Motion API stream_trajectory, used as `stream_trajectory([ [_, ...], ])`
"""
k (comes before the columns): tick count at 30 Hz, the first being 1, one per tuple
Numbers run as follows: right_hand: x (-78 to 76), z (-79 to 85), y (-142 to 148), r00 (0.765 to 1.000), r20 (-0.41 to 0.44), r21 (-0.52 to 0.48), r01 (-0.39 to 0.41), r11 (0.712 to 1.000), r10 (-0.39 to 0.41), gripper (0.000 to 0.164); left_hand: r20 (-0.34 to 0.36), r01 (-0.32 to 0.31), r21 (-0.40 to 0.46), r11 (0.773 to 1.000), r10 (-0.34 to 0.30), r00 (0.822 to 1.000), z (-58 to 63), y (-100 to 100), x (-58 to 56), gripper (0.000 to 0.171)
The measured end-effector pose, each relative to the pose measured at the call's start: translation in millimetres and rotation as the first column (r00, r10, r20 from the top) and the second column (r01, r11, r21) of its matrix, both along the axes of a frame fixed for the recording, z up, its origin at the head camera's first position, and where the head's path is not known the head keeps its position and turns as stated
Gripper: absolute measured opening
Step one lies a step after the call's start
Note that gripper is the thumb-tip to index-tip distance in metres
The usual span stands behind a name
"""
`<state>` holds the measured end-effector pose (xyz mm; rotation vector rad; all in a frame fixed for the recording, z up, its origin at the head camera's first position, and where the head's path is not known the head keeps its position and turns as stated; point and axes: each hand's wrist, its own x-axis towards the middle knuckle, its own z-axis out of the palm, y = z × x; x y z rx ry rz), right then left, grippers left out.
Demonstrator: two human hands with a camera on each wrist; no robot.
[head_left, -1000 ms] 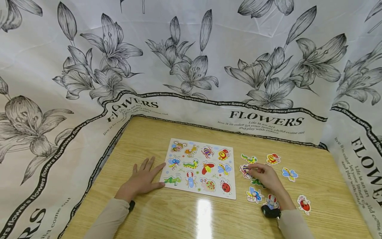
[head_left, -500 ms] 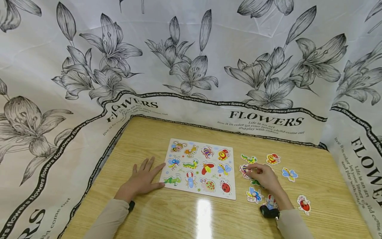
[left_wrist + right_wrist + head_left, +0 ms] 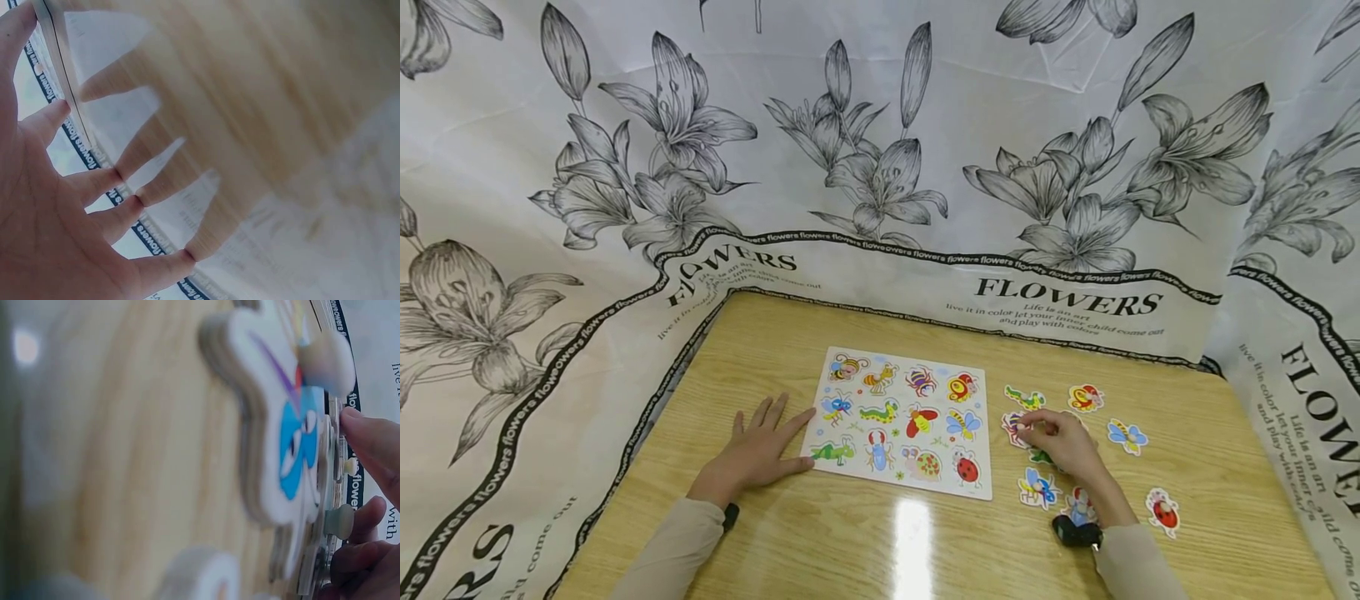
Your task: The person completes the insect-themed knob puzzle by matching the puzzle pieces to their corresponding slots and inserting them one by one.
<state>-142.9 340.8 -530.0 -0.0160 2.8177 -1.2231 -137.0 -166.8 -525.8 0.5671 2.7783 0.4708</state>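
Observation:
My left hand (image 3: 756, 454) lies flat with spread fingers on the table, its index finger and thumb at the left edge of the white insect puzzle board (image 3: 936, 486). In the left wrist view the same hand (image 3: 75, 212) has its fingertips on the glossy wood. Right of the board, my right hand (image 3: 1063, 442) pinches the spider puzzle piece (image 3: 1011, 427) between thumb and index finger; its knob is hidden. Under that hand a green piece (image 3: 1040, 457) shows partly. Close to the right wrist camera is the blue mosquito piece (image 3: 287, 444) with its knob (image 3: 331, 362).
Around the right hand lie a caterpillar piece (image 3: 1025, 399), a red and yellow bug piece (image 3: 1086, 398), a blue-winged bee piece (image 3: 1127, 436), a ladybug piece (image 3: 1163, 512) and a stag beetle piece (image 3: 1081, 506). A flower-printed curtain (image 3: 880, 100) stands behind the wooden table (image 3: 820, 542).
The right hand has shifted very slightly left at the spider piece, its fingers still on it. The left hand and the board stay where they were.

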Motion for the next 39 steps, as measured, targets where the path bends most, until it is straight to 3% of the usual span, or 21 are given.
stream_trajectory([
  [12, -3.2, 12.7, -3.6, 0.999, -0.005, 0.012, -0.033, 0.999, 0.033, 0.023, 0.006, -0.005, 0.009, 1.000, 0.005, 1.000, 2.8, 0.4, -0.6, 0.080],
  [18, -9.6, 22.4, -14.1, 0.998, 0.018, -0.039, -0.061, 0.997, 0.062, 0.022, 0.011, -0.007, -0.005, 1.000, 0.007, 1.000, 4.1, -0.1, -2.2, 0.080],
  [27, -31.8, 31.5, -36.2, 0.993, -0.067, 0.024, -0.095, 0.995, 0.097, 0.016, 0.011, -0.007, -0.007, 1.000, 0.007, 1.000, 2.6, -0.2, -2.8, 0.080],
  [39, -59.3, 34.1, -79.0, 0.992, -0.060, -0.062, -0.114, 0.992, 0.111, 0.017, 0.021, -0.010, -0.008, 1.000, 0.010, 1.000, 0.5, -0.3, -0.7, 0.081],
])
